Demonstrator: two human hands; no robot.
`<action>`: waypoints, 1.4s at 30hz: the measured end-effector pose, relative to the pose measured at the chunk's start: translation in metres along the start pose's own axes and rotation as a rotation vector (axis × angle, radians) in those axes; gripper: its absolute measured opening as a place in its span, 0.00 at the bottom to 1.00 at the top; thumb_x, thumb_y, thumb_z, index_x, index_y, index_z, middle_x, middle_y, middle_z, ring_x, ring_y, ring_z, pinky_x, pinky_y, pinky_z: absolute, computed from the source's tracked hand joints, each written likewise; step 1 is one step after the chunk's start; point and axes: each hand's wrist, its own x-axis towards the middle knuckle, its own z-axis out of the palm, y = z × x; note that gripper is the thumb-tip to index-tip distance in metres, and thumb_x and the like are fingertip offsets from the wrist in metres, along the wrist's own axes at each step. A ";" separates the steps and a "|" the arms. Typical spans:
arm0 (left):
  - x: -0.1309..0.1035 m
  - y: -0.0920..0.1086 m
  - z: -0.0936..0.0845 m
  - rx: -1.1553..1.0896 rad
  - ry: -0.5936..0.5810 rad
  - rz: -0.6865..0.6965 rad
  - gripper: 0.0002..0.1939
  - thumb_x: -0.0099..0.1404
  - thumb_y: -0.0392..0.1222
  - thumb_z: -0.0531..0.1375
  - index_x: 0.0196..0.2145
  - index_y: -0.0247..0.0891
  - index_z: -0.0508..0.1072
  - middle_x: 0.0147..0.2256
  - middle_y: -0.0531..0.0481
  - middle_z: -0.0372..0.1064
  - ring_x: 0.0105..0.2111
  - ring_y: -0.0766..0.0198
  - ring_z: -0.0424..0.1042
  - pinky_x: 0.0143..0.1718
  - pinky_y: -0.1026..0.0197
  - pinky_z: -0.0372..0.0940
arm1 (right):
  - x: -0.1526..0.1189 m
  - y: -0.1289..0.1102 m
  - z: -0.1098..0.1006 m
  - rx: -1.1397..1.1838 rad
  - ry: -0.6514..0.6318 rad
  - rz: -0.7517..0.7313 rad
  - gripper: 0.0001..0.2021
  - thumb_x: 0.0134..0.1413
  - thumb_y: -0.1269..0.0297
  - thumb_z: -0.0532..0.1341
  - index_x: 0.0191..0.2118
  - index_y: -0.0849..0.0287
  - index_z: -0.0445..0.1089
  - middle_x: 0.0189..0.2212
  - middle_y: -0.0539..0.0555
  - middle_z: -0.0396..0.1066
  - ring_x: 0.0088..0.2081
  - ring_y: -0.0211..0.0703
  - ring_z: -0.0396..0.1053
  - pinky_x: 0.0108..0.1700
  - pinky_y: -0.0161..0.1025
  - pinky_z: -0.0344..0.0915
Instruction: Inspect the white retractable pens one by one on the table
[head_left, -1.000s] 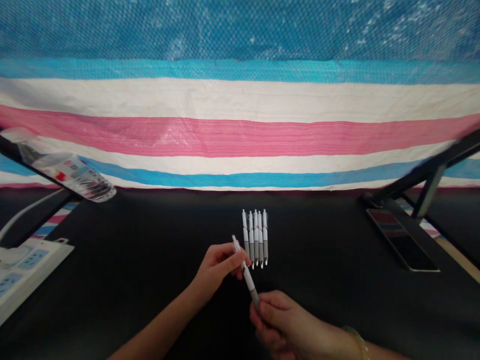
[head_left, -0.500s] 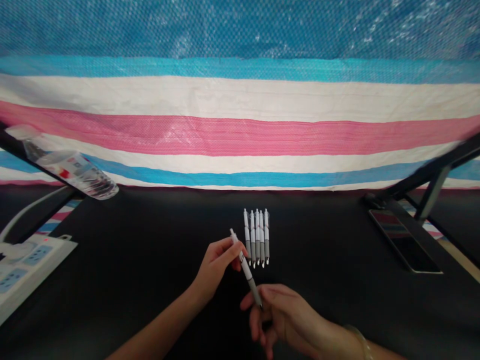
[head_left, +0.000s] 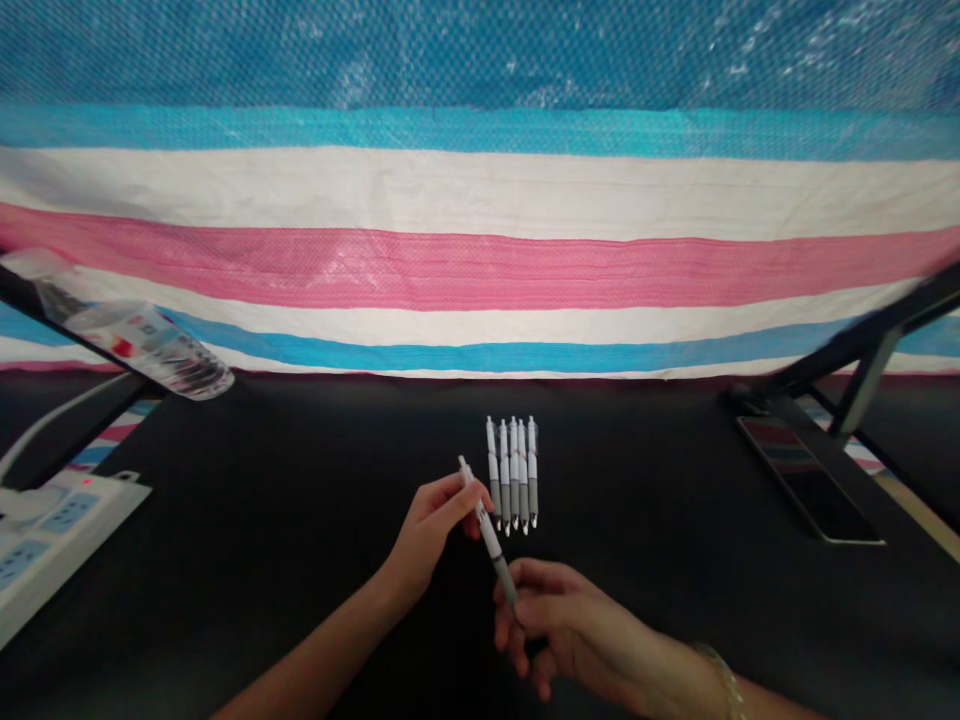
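A white pen point(head_left: 489, 538) with a grey grip slants down to the right between my hands. My left hand point(head_left: 437, 525) is closed around its upper white part, thumb and fingers pinching it. At the lower end, my right hand point(head_left: 559, 620) has its thumb and fingers on the grey grip near the tip; the tip itself is hidden by the fingers. Just beyond, several similar white and grey pens point(head_left: 514, 475) lie side by side on the black table point(head_left: 300, 480), tips toward me.
On the right lies a dark phone point(head_left: 810, 480) beside a black metal support point(head_left: 862, 375). A white power strip point(head_left: 64, 540) with a red light is at the left, below a clear plastic bottle point(head_left: 150, 345). A striped sheet point(head_left: 480, 270) hangs behind the table.
My right thumb and fingers have closed in on the pen's grip end, covering its tip. My left hand and the row of pens look nearly unchanged.
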 end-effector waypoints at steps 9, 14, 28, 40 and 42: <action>0.000 0.003 0.001 0.005 0.018 -0.016 0.17 0.65 0.51 0.61 0.26 0.35 0.77 0.20 0.53 0.63 0.23 0.66 0.61 0.28 0.62 0.55 | -0.001 0.001 -0.001 -0.018 -0.007 0.016 0.18 0.56 0.53 0.66 0.43 0.62 0.68 0.34 0.57 0.75 0.28 0.40 0.74 0.23 0.29 0.65; 0.001 0.002 0.000 0.005 0.013 -0.015 0.17 0.65 0.51 0.61 0.26 0.35 0.77 0.20 0.53 0.64 0.23 0.66 0.61 0.28 0.62 0.55 | -0.001 0.000 -0.001 -0.028 -0.005 0.012 0.16 0.55 0.55 0.67 0.40 0.62 0.67 0.34 0.56 0.76 0.27 0.39 0.75 0.22 0.28 0.65; 0.000 0.002 0.000 0.013 0.037 -0.010 0.17 0.65 0.51 0.61 0.26 0.35 0.77 0.20 0.53 0.63 0.23 0.65 0.61 0.28 0.62 0.56 | -0.001 -0.001 -0.004 -0.063 -0.032 0.062 0.18 0.58 0.52 0.63 0.44 0.63 0.64 0.36 0.60 0.78 0.21 0.38 0.75 0.14 0.26 0.53; 0.001 0.002 0.000 0.008 0.022 -0.006 0.17 0.65 0.52 0.61 0.26 0.35 0.77 0.21 0.53 0.64 0.23 0.65 0.62 0.27 0.63 0.57 | -0.003 -0.002 -0.001 -0.115 -0.039 0.072 0.20 0.54 0.53 0.67 0.39 0.57 0.56 0.28 0.53 0.78 0.23 0.41 0.77 0.17 0.25 0.59; 0.001 0.001 0.000 0.008 0.026 0.000 0.18 0.65 0.52 0.61 0.27 0.35 0.77 0.20 0.53 0.64 0.23 0.66 0.62 0.27 0.63 0.56 | -0.003 -0.002 0.000 -0.123 -0.037 0.080 0.21 0.51 0.55 0.68 0.38 0.56 0.55 0.26 0.52 0.77 0.22 0.41 0.76 0.17 0.25 0.59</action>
